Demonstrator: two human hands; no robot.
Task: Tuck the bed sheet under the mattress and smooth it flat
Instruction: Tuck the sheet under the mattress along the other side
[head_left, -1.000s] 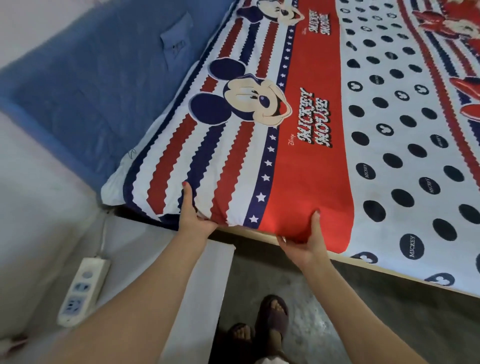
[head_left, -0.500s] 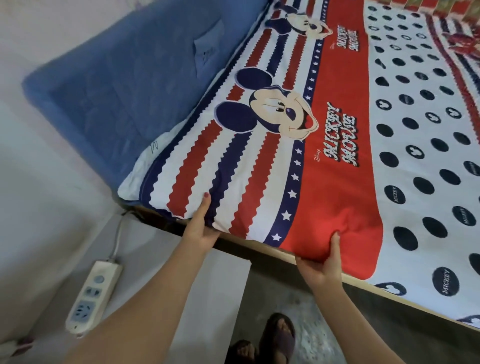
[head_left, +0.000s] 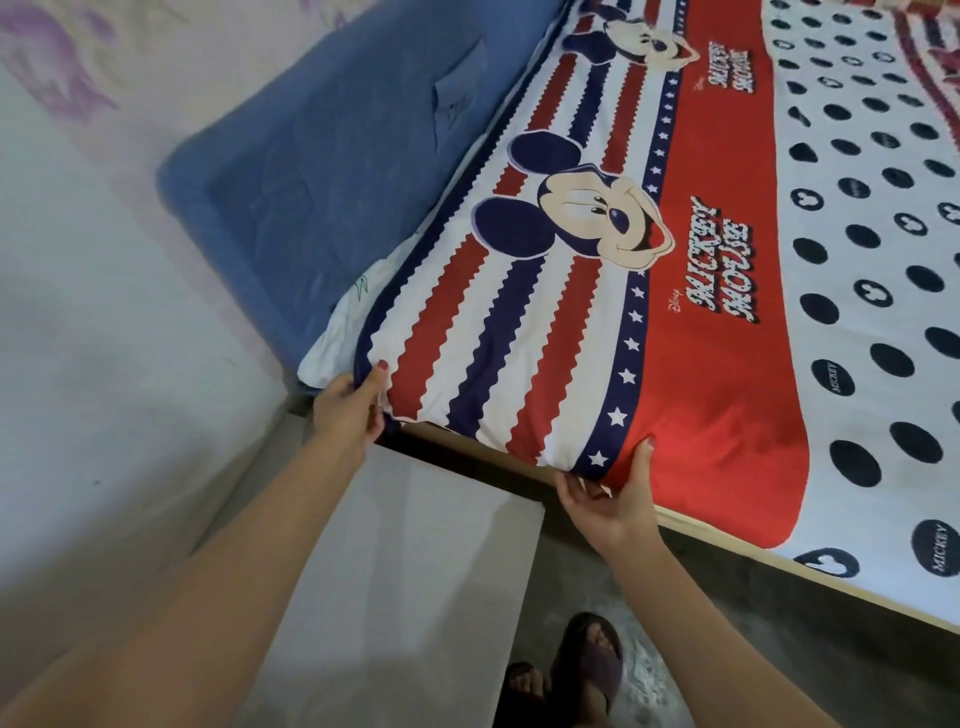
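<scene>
The bed sheet (head_left: 691, 364), red, white and navy with cartoon mouse prints and black dots, lies spread over the mattress. My left hand (head_left: 348, 410) grips the sheet's near-left corner, thumb on top and fingers underneath. My right hand (head_left: 613, 499) holds the near edge where the starred navy band meets the red panel, thumb on top, fingers curled below the edge. The mattress itself is hidden under the sheet; a white layer (head_left: 337, 338) peeks out at the corner.
A blue padded headboard (head_left: 322, 156) runs along the bed's left side. The wooden bed frame edge (head_left: 727, 535) shows under the sheet. A white cabinet top (head_left: 405, 571) stands below my left arm. My sandalled feet (head_left: 576, 670) are on the grey floor.
My left hand has slid left along the edge to the sheet's corner and now grips it. My right hand has moved left as well, from the red panel to the starred band. The view shifted.
</scene>
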